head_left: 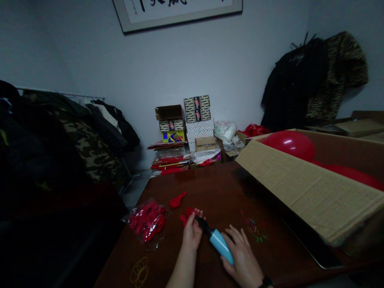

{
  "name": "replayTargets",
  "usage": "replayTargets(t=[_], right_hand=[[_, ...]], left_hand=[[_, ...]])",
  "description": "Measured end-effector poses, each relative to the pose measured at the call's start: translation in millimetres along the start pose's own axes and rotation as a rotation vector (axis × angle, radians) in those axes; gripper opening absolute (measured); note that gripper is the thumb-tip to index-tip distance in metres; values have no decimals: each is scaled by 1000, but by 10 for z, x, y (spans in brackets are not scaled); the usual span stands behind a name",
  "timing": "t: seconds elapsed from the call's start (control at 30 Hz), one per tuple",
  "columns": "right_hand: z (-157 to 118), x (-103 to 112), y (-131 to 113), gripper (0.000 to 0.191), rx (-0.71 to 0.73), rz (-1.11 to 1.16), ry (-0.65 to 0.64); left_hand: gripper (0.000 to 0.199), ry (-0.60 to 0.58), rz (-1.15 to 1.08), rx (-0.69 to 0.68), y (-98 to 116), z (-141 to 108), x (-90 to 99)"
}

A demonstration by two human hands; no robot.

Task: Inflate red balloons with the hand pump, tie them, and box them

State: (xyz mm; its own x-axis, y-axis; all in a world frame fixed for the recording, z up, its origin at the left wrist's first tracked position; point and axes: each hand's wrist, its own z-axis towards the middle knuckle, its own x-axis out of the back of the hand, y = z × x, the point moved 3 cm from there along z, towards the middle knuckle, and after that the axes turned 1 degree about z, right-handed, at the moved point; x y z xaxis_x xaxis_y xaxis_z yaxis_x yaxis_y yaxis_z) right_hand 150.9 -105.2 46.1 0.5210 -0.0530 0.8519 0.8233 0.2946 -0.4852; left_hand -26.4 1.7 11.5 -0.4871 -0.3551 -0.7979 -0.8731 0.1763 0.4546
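Note:
A hand balloon pump (221,245), with a light blue barrel and a black nozzle, slants over the table in the head view. My left hand (193,234) is closed around a limp red balloon (189,212) at the nozzle's tip; its fingers partly hide where the two meet. My right hand (243,258) grips the rear end of the barrel between thumb and fingers. Beyond my left hand lies another uninflated red balloon (177,200). To the left is a clear plastic bag (149,222) full of red balloons.
A large cardboard box (312,184) with inflated red balloons (289,145) stands at right, over a dark flat device (318,250). Small coloured bands (256,232) lie right of the pump, yellowish loops (139,273) at front left. Stacked boxes (198,128) stand against the wall.

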Motion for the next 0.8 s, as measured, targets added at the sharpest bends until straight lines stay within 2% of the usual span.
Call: replayTargets(t=[0.17, 0.33, 0.43, 0.57, 0.8], right_hand=[[-6, -17, 14, 57, -10, -3, -12], [-2, -26, 19, 58, 9, 5, -7], [4, -27, 6, 58, 12, 13, -13], [5, -6, -15, 58, 28, 29, -17], [-3, 19, 10, 57, 7, 41, -13]], left_hand=[[19, -72, 36, 34, -22, -13, -28], [23, -221, 50, 146, 0, 10, -89], [21, -221, 50, 151, 24, 40, -93], [9, -199, 49, 200, -5, 74, -102], [15, -243, 133, 266, -61, 85, -176]])
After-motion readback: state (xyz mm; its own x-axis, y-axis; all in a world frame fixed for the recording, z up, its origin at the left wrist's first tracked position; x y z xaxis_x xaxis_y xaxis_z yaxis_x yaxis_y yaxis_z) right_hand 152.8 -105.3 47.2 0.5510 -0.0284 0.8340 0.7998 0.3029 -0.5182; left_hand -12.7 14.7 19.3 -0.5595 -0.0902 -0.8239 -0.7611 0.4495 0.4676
